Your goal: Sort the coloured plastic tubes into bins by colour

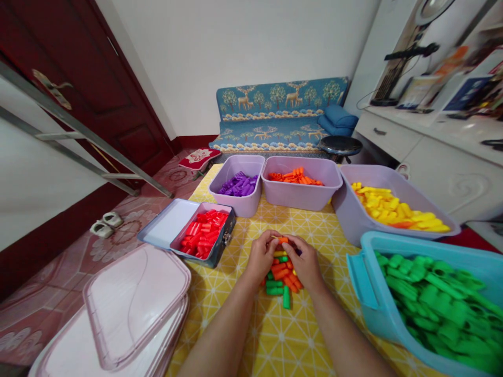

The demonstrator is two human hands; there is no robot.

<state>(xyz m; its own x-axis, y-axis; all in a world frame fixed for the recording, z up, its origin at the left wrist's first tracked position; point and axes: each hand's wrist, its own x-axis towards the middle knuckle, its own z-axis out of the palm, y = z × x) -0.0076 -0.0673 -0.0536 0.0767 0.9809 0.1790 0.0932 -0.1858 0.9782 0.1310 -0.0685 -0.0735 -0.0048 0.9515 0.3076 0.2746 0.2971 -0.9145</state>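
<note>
In the head view, my left hand and my right hand meet over a small mixed pile. Between their fingertips is an orange plastic cap, a short tube-shaped piece, gripped from both sides. A dark purple piece shows by my right fingers; whether it is held I cannot tell. Below my hands lie loose orange caps, green caps and a few yellow ones. One green cap lies at the pile's near edge. My palms hide part of the pile.
Lilac bins of purple, orange and yellow pieces line the table's far side. A turquoise bin of green pieces stands right. Left are an open tin of red pieces and stacked lids.
</note>
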